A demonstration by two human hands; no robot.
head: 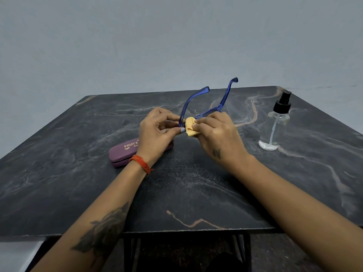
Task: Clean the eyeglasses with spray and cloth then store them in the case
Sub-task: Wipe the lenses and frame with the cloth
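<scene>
Blue-framed eyeglasses (204, 107) are held above the table, their two arms unfolded and pointing up and away from me. My left hand (157, 132) pinches the frame at its left hinge. My right hand (218, 134) presses a small yellow cloth (190, 128) against the left lens; the fingers hide most of the frame's front. A purple eyeglass case (122, 154) lies shut on the table under my left wrist. A clear spray bottle (276, 126) with a black pump top stands upright to the right of my hands.
The dark marble-patterned table (176, 193) ends at a front edge near me and a back edge against a plain grey wall (137, 46). Black metal legs (131, 250) show below the front edge.
</scene>
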